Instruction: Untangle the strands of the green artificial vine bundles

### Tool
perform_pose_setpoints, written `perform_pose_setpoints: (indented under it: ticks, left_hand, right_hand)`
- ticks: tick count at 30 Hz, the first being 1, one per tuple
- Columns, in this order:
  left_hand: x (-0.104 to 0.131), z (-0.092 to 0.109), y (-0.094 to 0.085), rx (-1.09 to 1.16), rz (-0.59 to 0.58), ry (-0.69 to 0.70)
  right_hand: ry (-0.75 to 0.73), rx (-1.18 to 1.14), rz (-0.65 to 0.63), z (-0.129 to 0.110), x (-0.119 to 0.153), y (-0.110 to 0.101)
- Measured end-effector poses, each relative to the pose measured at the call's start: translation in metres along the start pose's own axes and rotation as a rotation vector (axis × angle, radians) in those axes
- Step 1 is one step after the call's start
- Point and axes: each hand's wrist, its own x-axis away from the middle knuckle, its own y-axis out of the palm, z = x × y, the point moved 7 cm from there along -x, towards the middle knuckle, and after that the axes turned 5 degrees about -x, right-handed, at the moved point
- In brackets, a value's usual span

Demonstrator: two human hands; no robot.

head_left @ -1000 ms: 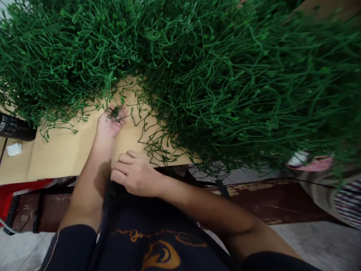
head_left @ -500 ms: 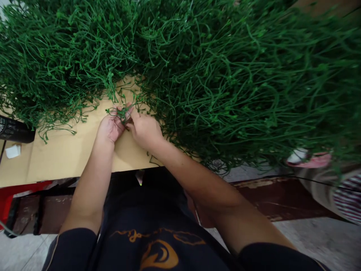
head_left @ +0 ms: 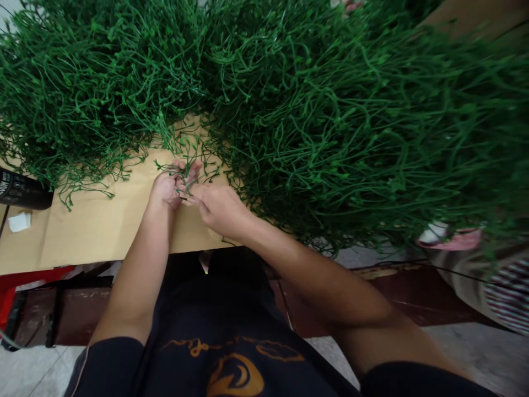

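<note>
My left hand (head_left: 167, 187), palm partly up, is closed round a small bunch of thin green plant stems (head_left: 189, 165), whose budded tips fan out beyond the fingers. Right against it, my right hand (head_left: 223, 207) pinches at the lower ends of these stems; its fingertips are partly hidden. Both hands are just above a tan cardboard-like sheet (head_left: 99, 220). A huge heap of similar green stems (head_left: 330, 127), perhaps artificial, rises beyond the hands and on the right. Some loose stems (head_left: 86, 187) lie on the sheet at the left.
A black cylindrical container (head_left: 25, 189) lies at the left edge, with a small white piece (head_left: 19, 222) in front of it. Something red (head_left: 10, 295) shows below the table at the left. A striped cloth (head_left: 510, 298) is at the lower right.
My right hand has shifted slightly right and toward my body, its fingers now lower on the stems. My left hand has turned a little, and the bunch's tips stand more upright.
</note>
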Motion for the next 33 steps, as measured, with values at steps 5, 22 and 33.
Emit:
perform_pose_setpoints:
  ticks: [5, 22, 33]
  left_hand:
    - [-0.001, 0.012, -0.001, 0.087, 0.008, 0.021]
    - [-0.002, 0.009, 0.006, -0.011, -0.084, 0.018]
    - [-0.006, 0.005, 0.002, -0.026, -0.074, 0.0]
  right_hand:
    - [-0.39, -0.005, 0.021, -0.036, 0.027, -0.008]
    - [0.18, 0.234, 0.266, 0.028, -0.035, -0.024]
    - [0.191, -0.138, 0.396, 0.06, -0.058, -0.012]
